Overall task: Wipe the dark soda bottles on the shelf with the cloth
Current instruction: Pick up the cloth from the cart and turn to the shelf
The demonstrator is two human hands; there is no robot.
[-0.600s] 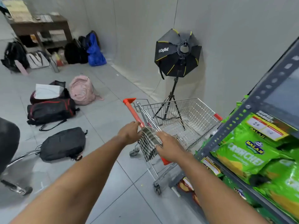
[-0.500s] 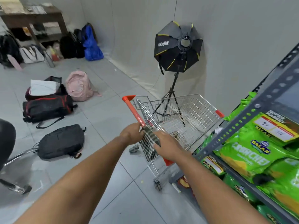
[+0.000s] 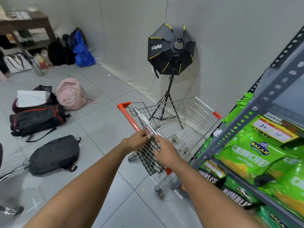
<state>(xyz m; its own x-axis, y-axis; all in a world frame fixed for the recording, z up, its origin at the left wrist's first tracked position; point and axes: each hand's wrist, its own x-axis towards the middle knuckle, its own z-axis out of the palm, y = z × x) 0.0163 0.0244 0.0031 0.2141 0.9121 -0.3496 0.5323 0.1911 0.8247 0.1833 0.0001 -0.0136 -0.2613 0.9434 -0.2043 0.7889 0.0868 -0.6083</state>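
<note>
The checked cloth (image 3: 148, 157) hangs over the cart handle (image 3: 130, 118) at the shopping cart's near edge, pinched at its top by the left hand (image 3: 136, 142) and gripped by the right hand (image 3: 164, 153), apparently to lift it; no soda bottles show.

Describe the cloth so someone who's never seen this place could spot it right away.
Find the wire shopping cart beside the shelf of green snack bags. At its orange handle, the left hand and right hand hold the cloth. It is the only black-and-white checked fabric here, hanging limp.
</note>
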